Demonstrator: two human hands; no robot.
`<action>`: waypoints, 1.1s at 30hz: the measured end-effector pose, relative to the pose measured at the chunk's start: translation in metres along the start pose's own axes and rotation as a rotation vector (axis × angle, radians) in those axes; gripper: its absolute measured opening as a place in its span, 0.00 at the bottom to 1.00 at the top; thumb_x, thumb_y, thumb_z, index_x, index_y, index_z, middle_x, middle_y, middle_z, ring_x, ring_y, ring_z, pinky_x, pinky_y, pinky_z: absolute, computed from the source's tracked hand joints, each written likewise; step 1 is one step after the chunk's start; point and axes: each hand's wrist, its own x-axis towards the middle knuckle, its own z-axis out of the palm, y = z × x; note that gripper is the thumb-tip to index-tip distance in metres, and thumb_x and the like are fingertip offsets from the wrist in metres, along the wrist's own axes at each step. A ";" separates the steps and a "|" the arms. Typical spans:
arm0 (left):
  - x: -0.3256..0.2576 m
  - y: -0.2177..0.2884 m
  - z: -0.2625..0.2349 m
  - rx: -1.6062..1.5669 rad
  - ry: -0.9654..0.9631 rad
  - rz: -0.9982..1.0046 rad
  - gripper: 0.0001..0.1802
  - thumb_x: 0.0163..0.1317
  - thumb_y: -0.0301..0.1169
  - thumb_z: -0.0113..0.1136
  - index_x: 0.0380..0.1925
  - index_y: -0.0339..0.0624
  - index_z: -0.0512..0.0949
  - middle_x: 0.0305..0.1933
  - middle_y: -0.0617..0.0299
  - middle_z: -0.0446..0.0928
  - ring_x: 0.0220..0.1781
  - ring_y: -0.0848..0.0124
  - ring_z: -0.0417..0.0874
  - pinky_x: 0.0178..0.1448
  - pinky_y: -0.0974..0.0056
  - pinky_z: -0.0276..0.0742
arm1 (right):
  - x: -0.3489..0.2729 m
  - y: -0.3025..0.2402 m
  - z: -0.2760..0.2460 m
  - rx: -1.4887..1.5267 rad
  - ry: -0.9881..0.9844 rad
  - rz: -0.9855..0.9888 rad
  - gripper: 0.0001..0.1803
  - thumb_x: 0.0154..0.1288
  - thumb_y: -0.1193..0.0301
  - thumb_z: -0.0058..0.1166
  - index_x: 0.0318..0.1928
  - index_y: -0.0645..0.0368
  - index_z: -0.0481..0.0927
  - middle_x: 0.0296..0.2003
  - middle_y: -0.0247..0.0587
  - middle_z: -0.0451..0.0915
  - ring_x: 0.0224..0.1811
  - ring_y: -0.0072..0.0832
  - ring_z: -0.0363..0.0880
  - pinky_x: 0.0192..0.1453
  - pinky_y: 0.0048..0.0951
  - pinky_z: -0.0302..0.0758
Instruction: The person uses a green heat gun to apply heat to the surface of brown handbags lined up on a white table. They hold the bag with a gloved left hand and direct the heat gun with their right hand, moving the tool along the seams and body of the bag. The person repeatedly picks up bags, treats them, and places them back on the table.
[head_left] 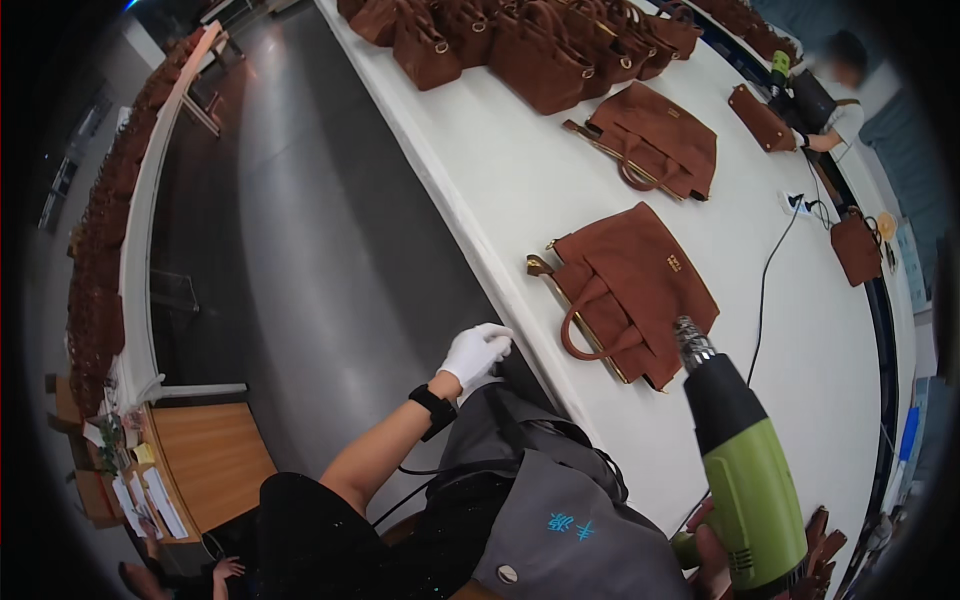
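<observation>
1. Heat gun [745, 455], green and black, sits in the right hand [705, 545] low at the frame's edge; fingers curl round its grip, though most of the hand is hidden.
2. Its metal nozzle points at the nearest brown handbag [632, 292], lying flat on the white tabletop [500, 170] just beyond the tip.
3. Left hand [475, 350], white-gloved, rests with fingers bent on the tabletop's near edge, holding nothing.
4. Judgement: keep the nozzle off the suede, sweep evenly, never dwell near the gold trim.
5. Mind the black cord [765, 290] trailing beside the bag.
</observation>
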 end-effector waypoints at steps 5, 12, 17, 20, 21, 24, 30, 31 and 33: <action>0.013 0.015 -0.037 0.272 0.372 0.205 0.16 0.61 0.31 0.62 0.49 0.45 0.84 0.45 0.55 0.84 0.43 0.64 0.85 0.53 0.63 0.81 | 0.045 -0.021 0.054 -0.186 -0.215 0.113 0.24 0.55 0.72 0.56 0.53 0.67 0.73 0.39 0.42 0.76 0.33 0.26 0.77 0.36 0.27 0.73; 0.126 0.076 -0.022 0.758 0.005 0.790 0.27 0.52 0.32 0.64 0.54 0.38 0.74 0.52 0.47 0.77 0.57 0.50 0.77 0.59 0.50 0.74 | 0.063 -0.040 0.082 -0.326 -0.296 0.201 0.21 0.56 0.73 0.57 0.51 0.67 0.74 0.38 0.42 0.77 0.34 0.26 0.77 0.37 0.27 0.73; 0.147 0.101 -0.041 1.068 -0.169 0.770 0.11 0.59 0.30 0.55 0.43 0.46 0.76 0.36 0.54 0.80 0.44 0.56 0.82 0.49 0.53 0.78 | 0.059 -0.048 0.094 -0.370 -0.264 0.291 0.20 0.56 0.74 0.57 0.50 0.67 0.76 0.37 0.42 0.78 0.34 0.26 0.78 0.37 0.27 0.74; 0.148 0.086 -0.073 1.241 -0.091 1.062 0.09 0.61 0.32 0.52 0.41 0.51 0.77 0.38 0.59 0.78 0.45 0.62 0.81 0.47 0.56 0.76 | 0.057 -0.050 0.102 -0.369 -0.269 0.335 0.19 0.57 0.74 0.58 0.49 0.67 0.76 0.37 0.42 0.78 0.34 0.26 0.78 0.37 0.27 0.74; 0.149 0.075 -0.085 1.241 -0.165 1.008 0.12 0.60 0.29 0.53 0.44 0.51 0.78 0.46 0.58 0.77 0.51 0.60 0.79 0.52 0.55 0.76 | 0.059 -0.048 0.106 -0.373 -0.282 0.344 0.19 0.57 0.75 0.58 0.49 0.67 0.76 0.37 0.41 0.79 0.35 0.26 0.78 0.37 0.27 0.74; 0.148 0.049 -0.115 1.098 0.122 0.905 0.19 0.54 0.25 0.58 0.48 0.48 0.80 0.55 0.54 0.76 0.59 0.55 0.75 0.61 0.54 0.73 | 0.072 -0.041 0.129 -0.376 -0.322 0.372 0.18 0.57 0.75 0.58 0.48 0.67 0.77 0.37 0.41 0.79 0.35 0.26 0.78 0.38 0.27 0.74; 0.156 0.026 -0.123 0.458 0.740 0.283 0.27 0.63 0.37 0.62 0.62 0.43 0.74 0.68 0.42 0.67 0.71 0.47 0.65 0.71 0.49 0.66 | 0.093 -0.044 0.155 -0.432 -0.391 0.406 0.16 0.57 0.76 0.59 0.47 0.67 0.78 0.36 0.41 0.80 0.35 0.26 0.78 0.38 0.27 0.74; 0.159 0.026 -0.125 0.379 0.706 0.298 0.25 0.62 0.35 0.62 0.60 0.45 0.76 0.67 0.44 0.69 0.71 0.48 0.66 0.72 0.49 0.65 | 0.096 -0.046 0.156 -0.444 -0.401 0.410 0.15 0.58 0.76 0.59 0.47 0.67 0.79 0.36 0.41 0.80 0.35 0.26 0.78 0.38 0.27 0.74; 0.151 0.030 -0.122 0.383 0.640 0.280 0.21 0.63 0.33 0.61 0.57 0.45 0.79 0.66 0.50 0.71 0.70 0.53 0.68 0.73 0.53 0.65 | 0.102 -0.052 0.158 -0.480 -0.410 0.415 0.15 0.58 0.76 0.59 0.46 0.67 0.79 0.36 0.41 0.80 0.36 0.26 0.79 0.38 0.27 0.74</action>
